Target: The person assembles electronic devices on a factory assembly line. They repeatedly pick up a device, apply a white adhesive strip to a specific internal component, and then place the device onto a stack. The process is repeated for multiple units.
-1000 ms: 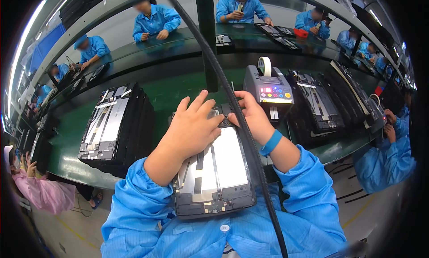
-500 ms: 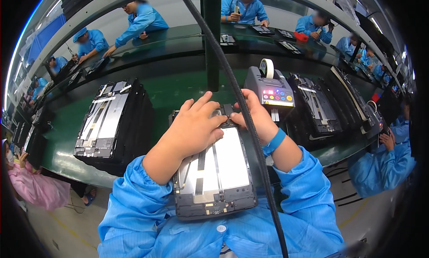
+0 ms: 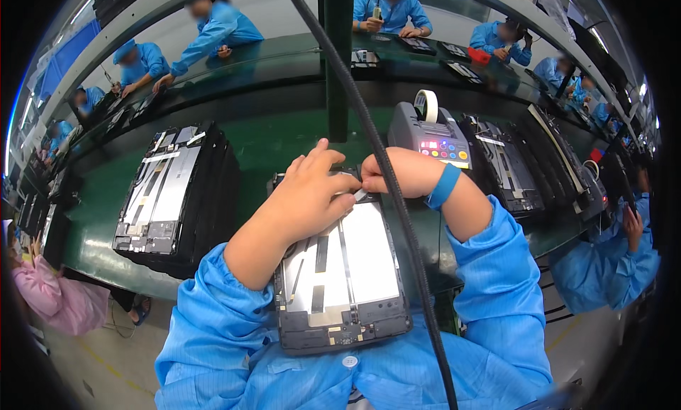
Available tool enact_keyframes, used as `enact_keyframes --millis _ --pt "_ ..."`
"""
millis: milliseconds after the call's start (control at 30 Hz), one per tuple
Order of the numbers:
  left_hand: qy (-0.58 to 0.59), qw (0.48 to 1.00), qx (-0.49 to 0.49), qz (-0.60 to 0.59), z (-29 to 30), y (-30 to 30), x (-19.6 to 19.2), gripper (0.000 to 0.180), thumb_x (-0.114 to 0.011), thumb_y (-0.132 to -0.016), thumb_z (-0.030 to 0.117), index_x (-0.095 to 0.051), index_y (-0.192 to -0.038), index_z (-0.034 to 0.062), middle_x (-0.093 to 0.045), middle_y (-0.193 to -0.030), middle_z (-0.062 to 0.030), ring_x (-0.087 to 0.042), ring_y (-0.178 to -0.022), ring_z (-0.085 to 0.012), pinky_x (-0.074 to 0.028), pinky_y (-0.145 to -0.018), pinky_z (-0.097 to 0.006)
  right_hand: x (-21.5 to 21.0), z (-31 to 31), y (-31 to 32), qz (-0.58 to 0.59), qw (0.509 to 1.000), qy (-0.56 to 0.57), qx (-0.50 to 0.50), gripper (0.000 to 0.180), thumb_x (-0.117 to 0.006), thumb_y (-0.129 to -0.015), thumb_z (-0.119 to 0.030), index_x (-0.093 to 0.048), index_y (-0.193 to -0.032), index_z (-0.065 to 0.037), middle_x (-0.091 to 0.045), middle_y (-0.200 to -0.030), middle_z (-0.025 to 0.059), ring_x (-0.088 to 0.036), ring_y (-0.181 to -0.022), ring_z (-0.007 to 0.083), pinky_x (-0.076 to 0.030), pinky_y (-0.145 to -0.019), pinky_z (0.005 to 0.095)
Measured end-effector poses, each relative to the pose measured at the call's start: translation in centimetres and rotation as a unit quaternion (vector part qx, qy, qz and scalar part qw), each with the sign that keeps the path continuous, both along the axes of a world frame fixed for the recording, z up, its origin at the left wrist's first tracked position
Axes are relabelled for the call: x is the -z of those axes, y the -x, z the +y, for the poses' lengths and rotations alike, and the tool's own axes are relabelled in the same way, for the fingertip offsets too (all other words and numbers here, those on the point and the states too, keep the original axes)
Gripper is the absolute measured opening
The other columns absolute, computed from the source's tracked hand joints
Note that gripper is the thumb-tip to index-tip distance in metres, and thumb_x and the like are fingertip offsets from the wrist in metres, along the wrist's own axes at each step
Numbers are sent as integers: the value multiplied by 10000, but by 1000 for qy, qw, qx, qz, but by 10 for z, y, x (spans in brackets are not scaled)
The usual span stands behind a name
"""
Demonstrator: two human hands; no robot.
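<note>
From the head camera, looking down: an opened tablet-like device point(image 3: 340, 279) lies face-down with its near end against the person's blue smock and its far end on the green worktop point(image 3: 269, 147). Its inside shows silvery-white plates crossed by dark strips, with a dark frame around them.

Both hands meet at the device's far edge. The left hand point(image 3: 312, 197) lies palm-down over the upper left of the plates, fingers bent and pressing towards the edge. The right hand point(image 3: 394, 174) is curled, fingertips pinched close at the same edge, touching the left hand's fingers — whether it grips some small piece there cannot be told. A blue band point(image 3: 445, 186) circles the right wrist.

A thick black cable point(image 3: 397, 218) hangs across the view, over the right hand and the device.

Left of the device, apart from it, stands a stack of black trays point(image 3: 181, 190) with a similar opened unit on top. Behind the right hand sits a grey tape dispenser point(image 3: 429, 137) with a white roll on top and a small panel of coloured buttons — red, blue, yellow. More black trays point(image 3: 507, 169) stand to its right.

Other people in blue smocks point(image 3: 220, 30) work at the far side.
</note>
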State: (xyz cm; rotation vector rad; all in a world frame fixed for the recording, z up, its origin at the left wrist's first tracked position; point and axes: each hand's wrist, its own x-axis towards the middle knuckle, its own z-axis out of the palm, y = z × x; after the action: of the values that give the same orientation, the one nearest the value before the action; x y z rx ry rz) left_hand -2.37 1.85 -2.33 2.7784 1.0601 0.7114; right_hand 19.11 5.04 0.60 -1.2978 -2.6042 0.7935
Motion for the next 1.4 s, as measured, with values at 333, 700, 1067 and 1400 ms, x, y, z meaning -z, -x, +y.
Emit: enact_keyframes --millis 333,700,1067,1400 --pt "46 998 -44 2 12 -12 -6 185 -673 -817 277 -749 -944 166 -513 -1302 -184 -302 -1347 -449 -282 -1078 -518 3 5 -2 -7 1000 -1 -4 260 -588 -840 -258 -651 -840 -6 -628 -691 122 -605 -643 237 -481 -625 346" --pt "33 999 -15 -37 31 -23 4 171 -751 -681 282 -744 -835 210 -568 -1228 -185 -350 -1297 -482 -352 -1056 -511 75 -4 -20 432 815 281 266 267 -745 -767 -200 -484 -786 -150 -470 -618 -38 -464 -482 74 -309 -381 232" --pt "213 950 -21 -229 -145 62 43 1146 -651 -777 587 3 -1456 -66 70 -1498 -342 107 -1402 -460 -61 -1130 -530 112 -118 -44 220 963 -155 -5 727 -444 -943 -468 -210 -1434 14 -228 -1450 166 -209 -1340 261 -167 -1087 349" --pt "136 908 115 -380 -127 101 0 1067 -560 -852 592 -7 -1456 -90 46 -1531 -286 90 -1429 -366 -2 -1141 -442 15 -163 47 396 917 25 49 850 -454 -929 -486 -107 -1454 85 -241 -1481 224 -232 -1384 291 -167 -1120 371"
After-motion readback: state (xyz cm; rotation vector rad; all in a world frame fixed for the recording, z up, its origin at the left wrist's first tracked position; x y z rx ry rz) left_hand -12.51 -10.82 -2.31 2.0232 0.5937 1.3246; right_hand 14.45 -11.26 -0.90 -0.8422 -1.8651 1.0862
